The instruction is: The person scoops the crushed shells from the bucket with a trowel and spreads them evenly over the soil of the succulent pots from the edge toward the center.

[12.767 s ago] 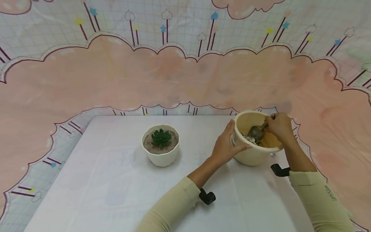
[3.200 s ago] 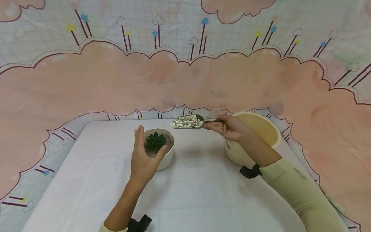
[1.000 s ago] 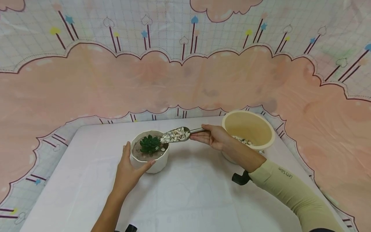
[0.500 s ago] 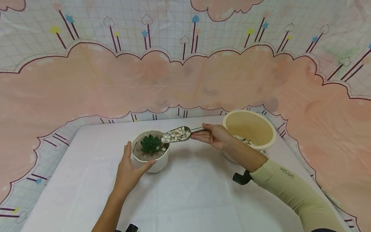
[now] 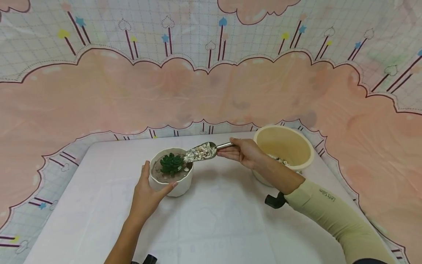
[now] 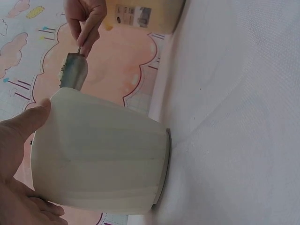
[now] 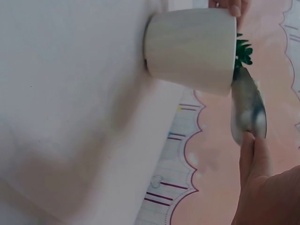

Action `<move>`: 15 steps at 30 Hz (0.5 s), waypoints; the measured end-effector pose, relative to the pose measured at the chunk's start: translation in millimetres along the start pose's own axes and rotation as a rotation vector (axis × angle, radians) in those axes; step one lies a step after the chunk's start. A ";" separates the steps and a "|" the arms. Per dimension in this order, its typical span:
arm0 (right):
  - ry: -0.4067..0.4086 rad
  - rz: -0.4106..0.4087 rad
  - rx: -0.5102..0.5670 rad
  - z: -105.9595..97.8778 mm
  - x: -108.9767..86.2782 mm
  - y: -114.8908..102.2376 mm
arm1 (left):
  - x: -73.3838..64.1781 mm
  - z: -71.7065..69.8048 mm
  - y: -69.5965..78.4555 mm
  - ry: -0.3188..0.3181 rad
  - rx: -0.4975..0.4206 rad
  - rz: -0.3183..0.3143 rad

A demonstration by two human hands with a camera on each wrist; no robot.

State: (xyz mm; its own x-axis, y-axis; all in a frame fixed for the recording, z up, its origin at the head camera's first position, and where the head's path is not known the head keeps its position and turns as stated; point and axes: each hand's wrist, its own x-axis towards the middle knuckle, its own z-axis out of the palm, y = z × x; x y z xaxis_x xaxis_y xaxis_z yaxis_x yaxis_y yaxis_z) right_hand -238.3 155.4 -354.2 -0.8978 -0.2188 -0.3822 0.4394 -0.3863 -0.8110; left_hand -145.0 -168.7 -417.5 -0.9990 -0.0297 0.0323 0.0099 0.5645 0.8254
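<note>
A white flower pot (image 5: 179, 189) stands on the table at centre left, with a green succulent (image 5: 171, 164) in sandy soil and a few pale pebbles lying there. My left hand (image 5: 146, 194) holds the pot from the left, its thumb at the near rim and its fingers round the side. In my right hand (image 5: 247, 154) is the handle of a metal scoop (image 7: 248, 108), heaped with white pebbles (image 5: 199, 152). The scoop's lip reaches over the pot's right rim, close beside the leaves. Seen from the left wrist, the pot's wall (image 6: 103, 150) hides the plant.
A cream bucket (image 5: 283, 143) stands at the table's back right, partly behind my right forearm, with more pebbles (image 5: 279, 160) at its bottom. White cloth (image 5: 214, 220) covers the table. A patterned curtain (image 5: 165, 95) hangs behind the back edge.
From the bucket, the scoop has come left with pebbles and down to the pot's rim. My left hand has moved from the bucket to the pot. Lately, the scoop's handle has risen slightly.
</note>
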 end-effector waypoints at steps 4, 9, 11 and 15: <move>-0.007 -0.023 -0.029 1.9 -0.5 -1.9 | -0.3 -0.2 0.2 -0.004 0.003 -0.008; 0.002 -0.040 -0.062 3.7 -1.6 -2.8 | -0.4 -0.3 0.2 -0.013 0.003 -0.012; 0.003 -0.051 -0.073 4.4 -2.2 -2.9 | -0.5 -0.2 0.0 -0.013 0.002 -0.009; -0.006 -0.076 -0.097 5.4 -3.5 -3.3 | -0.9 0.2 -0.4 -0.010 0.002 -0.007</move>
State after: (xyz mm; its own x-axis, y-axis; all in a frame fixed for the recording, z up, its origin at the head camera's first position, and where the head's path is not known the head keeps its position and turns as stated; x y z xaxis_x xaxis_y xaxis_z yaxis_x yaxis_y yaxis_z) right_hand -236.4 152.6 -347.8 -0.9279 -0.1978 -0.3160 0.3652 -0.3131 -0.8767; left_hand -144.1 -168.7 -418.1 -0.9995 -0.0255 0.0205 0.0024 0.5657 0.8246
